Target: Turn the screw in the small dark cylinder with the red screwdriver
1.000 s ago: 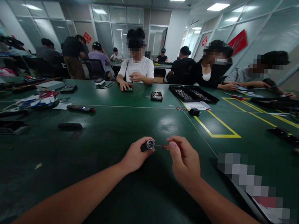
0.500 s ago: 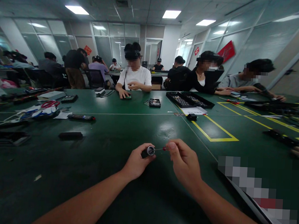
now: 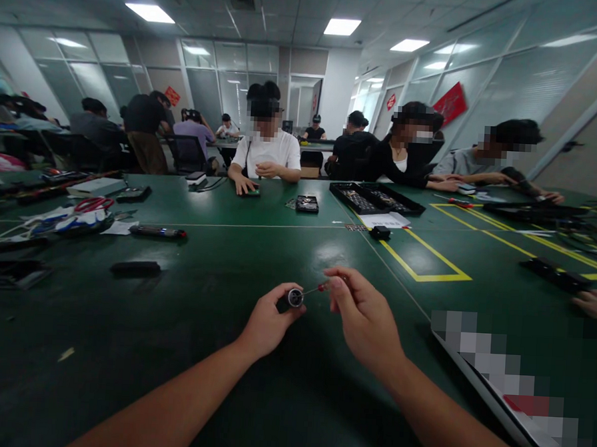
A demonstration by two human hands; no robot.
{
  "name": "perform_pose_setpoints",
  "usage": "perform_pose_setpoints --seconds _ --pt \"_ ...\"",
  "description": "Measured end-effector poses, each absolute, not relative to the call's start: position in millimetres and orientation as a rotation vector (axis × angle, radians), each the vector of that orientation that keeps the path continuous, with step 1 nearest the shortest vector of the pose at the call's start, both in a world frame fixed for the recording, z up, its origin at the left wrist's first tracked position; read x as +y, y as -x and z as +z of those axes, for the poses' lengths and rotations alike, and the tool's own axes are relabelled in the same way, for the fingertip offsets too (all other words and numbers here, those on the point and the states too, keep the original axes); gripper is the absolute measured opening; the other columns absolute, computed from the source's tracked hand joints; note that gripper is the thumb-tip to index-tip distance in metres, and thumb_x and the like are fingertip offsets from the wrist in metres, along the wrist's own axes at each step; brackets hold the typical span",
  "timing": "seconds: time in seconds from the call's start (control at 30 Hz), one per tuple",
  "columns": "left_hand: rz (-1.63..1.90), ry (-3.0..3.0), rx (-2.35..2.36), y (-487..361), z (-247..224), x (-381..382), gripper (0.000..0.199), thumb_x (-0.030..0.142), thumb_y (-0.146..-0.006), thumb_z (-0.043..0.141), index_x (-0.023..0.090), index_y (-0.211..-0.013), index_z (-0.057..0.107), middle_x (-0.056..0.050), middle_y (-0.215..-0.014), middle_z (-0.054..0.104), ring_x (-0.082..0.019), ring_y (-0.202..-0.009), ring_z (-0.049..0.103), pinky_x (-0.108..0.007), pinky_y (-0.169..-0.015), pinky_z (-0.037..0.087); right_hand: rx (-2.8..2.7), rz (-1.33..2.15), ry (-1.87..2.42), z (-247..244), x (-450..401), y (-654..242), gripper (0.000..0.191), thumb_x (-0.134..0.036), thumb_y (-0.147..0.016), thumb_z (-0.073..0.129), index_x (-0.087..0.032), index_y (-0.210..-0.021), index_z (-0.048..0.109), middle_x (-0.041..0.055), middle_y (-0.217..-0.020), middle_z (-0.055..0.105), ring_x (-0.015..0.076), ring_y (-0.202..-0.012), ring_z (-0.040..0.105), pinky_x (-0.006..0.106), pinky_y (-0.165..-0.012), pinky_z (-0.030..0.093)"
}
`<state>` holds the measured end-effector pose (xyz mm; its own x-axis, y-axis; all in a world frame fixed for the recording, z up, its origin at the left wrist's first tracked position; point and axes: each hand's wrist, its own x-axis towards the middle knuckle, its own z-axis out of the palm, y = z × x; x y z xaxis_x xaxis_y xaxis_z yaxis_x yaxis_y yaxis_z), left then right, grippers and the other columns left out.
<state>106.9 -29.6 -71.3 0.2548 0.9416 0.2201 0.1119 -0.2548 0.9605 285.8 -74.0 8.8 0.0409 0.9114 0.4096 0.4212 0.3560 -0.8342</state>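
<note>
My left hand [image 3: 268, 322] is closed around a dark cylinder [image 3: 295, 297] with a silver-rimmed round end that faces me. Its inner parts are too small to make out. Between thumb and fingers, my right hand [image 3: 361, 313] grips a small screwdriver [image 3: 321, 287] with a red handle and thin shaft. The shaft points left, and its tip is at the rim of the cylinder's end. Both hands are held above the green table [image 3: 172, 350]. Most of the cylinder's body is hidden by my left fingers.
To the left lie a dark bar [image 3: 136, 268], a pen-like tool [image 3: 158, 232] and scissors [image 3: 94, 204] among cables. Ahead are a small black block [image 3: 379, 232], a small case [image 3: 307, 203] and trays of parts [image 3: 360, 199]. A blurred-out sheet [image 3: 500, 381] lies right. Several people sit around.
The screwdriver has tilted, its handle now higher than its tip, and my right fingers have shifted on it. My left hand still holds the cylinder. The whole view has shifted slightly.
</note>
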Motion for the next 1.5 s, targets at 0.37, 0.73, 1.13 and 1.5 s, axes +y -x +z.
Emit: perform_pose_setpoints --seconds 0.37,0.73,1.13,1.5 --pt "1.124 -1.599 1.032 -106.6 -71.1 -28.6 0.032 0.026 -0.080 0.073 0.019 -0.111 0.068 -0.007 -0.114 0.069 -0.025 -0.110 0.062 -0.040 -0.103 0.043 -1.557 0.456 1.210 -0.5 -72.6 -289.7 0.023 -0.038 -0.098 0.054 -0.021 -0.097 0.069 0.0041 -0.084 0.073 0.0199 -0.076 0.069 0.030 -0.064 0.048" --pt "1.097 -1.645 1.073 -107.6 -66.4 -31.5 0.030 0.022 -0.080 0.073 0.019 -0.110 0.069 -0.006 -0.113 0.070 -0.024 -0.108 0.063 -0.039 -0.102 0.043 -1.573 0.516 1.202 -2.4 -75.3 -285.8 0.035 -0.045 -0.101 0.048 -0.021 -0.081 0.064 -0.0029 -0.062 0.055 0.0135 -0.054 0.051 0.027 -0.052 0.038" --pt "1.122 -1.628 1.103 -107.2 -65.3 -31.3 0.030 0.022 -0.081 0.073 0.020 -0.110 0.069 -0.006 -0.112 0.069 -0.024 -0.109 0.062 -0.038 -0.102 0.044 -1.586 0.467 1.200 -7.3 -70.0 -292.3 0.027 -0.039 -0.103 0.045 -0.022 -0.111 0.065 0.0044 -0.092 0.073 0.0199 -0.080 0.069 0.032 -0.072 0.050" --pt "1.104 -1.636 1.125 -107.6 -60.7 -33.0 0.030 0.020 -0.080 0.073 0.019 -0.110 0.069 -0.006 -0.113 0.070 -0.023 -0.109 0.063 -0.038 -0.103 0.044 -1.591 0.400 1.210 -6.9 -72.0 -290.1 0.023 -0.035 -0.100 0.050 -0.021 -0.108 0.065 0.0054 -0.091 0.074 0.0206 -0.079 0.070 0.032 -0.068 0.050"
